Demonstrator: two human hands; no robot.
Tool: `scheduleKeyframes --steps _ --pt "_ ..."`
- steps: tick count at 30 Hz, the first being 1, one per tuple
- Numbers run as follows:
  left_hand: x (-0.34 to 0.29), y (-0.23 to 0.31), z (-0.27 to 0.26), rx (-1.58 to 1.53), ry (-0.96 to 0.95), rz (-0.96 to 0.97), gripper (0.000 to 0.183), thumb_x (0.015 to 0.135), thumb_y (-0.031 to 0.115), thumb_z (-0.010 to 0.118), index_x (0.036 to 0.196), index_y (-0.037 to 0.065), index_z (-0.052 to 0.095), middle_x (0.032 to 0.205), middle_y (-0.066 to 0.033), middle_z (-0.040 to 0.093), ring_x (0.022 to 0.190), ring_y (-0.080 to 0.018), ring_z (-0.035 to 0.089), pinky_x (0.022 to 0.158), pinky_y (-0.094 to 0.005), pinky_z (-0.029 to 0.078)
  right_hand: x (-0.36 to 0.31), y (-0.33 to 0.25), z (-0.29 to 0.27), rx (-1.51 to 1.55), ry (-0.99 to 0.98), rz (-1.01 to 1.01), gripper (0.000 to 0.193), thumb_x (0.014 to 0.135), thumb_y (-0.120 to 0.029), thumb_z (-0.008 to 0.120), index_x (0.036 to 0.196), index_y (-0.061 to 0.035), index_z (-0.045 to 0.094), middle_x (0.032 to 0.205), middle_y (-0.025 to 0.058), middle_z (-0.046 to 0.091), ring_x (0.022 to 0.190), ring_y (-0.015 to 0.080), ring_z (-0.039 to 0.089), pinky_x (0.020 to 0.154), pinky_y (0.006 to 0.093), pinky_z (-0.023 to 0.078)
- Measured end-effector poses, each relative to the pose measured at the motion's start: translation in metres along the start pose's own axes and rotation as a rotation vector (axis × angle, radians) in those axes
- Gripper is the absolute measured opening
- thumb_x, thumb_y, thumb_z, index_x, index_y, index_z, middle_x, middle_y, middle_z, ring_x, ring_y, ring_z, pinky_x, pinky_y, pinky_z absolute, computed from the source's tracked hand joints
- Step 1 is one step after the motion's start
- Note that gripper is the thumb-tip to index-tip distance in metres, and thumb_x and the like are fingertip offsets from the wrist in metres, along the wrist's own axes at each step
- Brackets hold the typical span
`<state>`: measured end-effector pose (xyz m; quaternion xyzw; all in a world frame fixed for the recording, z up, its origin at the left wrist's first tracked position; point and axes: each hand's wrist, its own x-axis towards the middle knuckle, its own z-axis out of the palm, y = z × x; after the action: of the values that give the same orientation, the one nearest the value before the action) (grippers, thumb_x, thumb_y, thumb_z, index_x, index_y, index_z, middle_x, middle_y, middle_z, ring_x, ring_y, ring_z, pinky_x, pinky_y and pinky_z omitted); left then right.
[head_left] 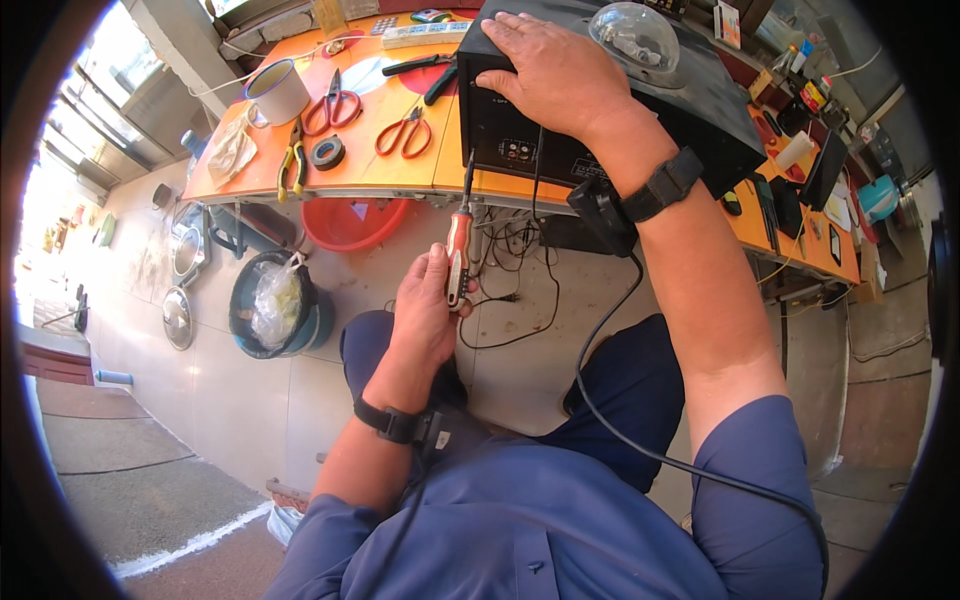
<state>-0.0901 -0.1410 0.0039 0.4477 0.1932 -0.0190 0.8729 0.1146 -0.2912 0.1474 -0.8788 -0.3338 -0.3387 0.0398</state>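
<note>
While your right hand [555,75] lies flat on black box [705,115] (on desk [370,170], upper center of frame), left hand [425,300]'s wrapped round red screwdriver [458,250], tip by box's lower-left corner. Looks like screw step imo; next move probably wants tip square, box steady.

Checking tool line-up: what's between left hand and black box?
A red-handled screwdriver, gripped in the left hand, shaft overlapping the lower-left corner of the black box; tip contact unclear. Head view.
</note>
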Motion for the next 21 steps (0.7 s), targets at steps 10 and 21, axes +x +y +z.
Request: scheduleKeyframes --steps 10,21 --pt "0.006 -0.008 -0.008 0.933 0.221 0.643 0.031 0.096 0.019 0.072 0.116 0.000 0.058 0.103 -0.0074 0.065 0.087 -0.0143 0.064 0.077 -0.0251 0.051 -0.001 -0.005 -0.008 0.094 0.080 0.003 0.051 0.093 -0.039 0.067 0.132 -0.0057 0.061 0.135 0.0146 0.063 0.129 0.0293 0.057 0.108 0.0415 0.046" --pt "0.002 0.006 -0.002 0.058 0.046 0.074 0.025 0.103 0.027 0.062 0.115 0.005 0.059 0.096 -0.0075 0.068 0.074 -0.0126 0.062 0.055 -0.0240 0.043 0.001 -0.007 -0.035 0.134 -0.054 -0.024 0.054 0.093 -0.035 0.066 0.132 0.0013 0.058 0.134 0.0215 0.063 0.128 0.0339 0.057 0.107 0.0415 0.047"
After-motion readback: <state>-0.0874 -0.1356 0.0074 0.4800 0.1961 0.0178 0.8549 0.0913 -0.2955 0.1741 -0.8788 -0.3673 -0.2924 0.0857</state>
